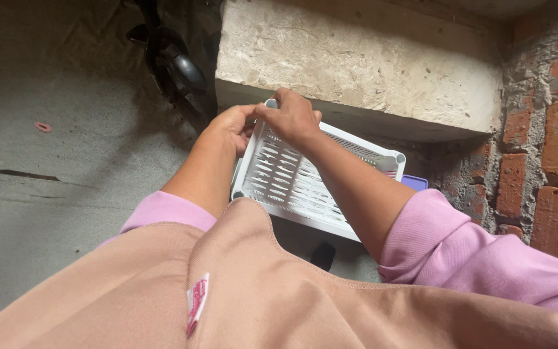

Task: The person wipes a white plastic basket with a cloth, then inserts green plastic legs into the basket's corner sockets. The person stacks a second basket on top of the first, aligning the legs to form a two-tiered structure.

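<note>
Overhead, your left hand [232, 126] and right hand [292, 116] pinch the far-left corner of a white slotted plastic tray [292, 184], tilted below a rough concrete ledge [363, 61]. Right stands a brick wall [544, 148]. Your forearms hide part of the tray; a purple object [416, 182] peeks behind.

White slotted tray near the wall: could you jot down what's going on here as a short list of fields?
view: head camera, looking down
main thing: white slotted plastic tray, tilted, with round sockets at its corners
left hand: at the tray's far left corner, touching the rim
right hand: fingers closed over the same far corner
clothing: pink sleeves, tan apron
behind tray: concrete ledge
right side: brick wall
floor: grey concrete
</note>
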